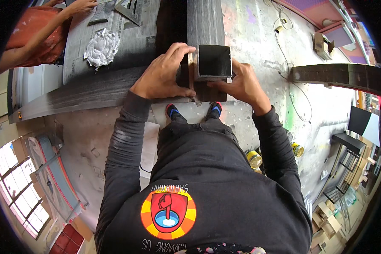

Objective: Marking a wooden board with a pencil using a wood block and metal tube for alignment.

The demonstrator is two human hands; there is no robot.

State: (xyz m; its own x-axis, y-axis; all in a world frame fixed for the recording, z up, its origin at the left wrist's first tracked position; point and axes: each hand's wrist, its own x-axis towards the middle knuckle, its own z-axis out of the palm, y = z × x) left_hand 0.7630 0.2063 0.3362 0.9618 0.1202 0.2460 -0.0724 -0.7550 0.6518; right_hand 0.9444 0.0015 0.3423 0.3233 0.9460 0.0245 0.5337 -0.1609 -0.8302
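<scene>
Clasping the upright square hollow tube (pixel 215 63), the right hand (pixel 247 84) has its thumb across the near face and its fingers around the right side, its grip clamped on the metal. The left hand (pixel 161 76) curves around the left side, thumb and fingertips apart at a narrow brown strip (pixel 191 70); whether that grip presses on the strip or the tube cannot be told. The tube is in front of the person, beyond the shoes (pixel 173 111), at the near end of a dark streaked beam (pixel 205 21). To the left, a crumpled whitish cloth (pixel 101 48) lies on the grey surface (pixel 133 46), near a co-worker's hand (pixel 82 6). Yellow cans (pixel 254 159) stand right of the person.
</scene>
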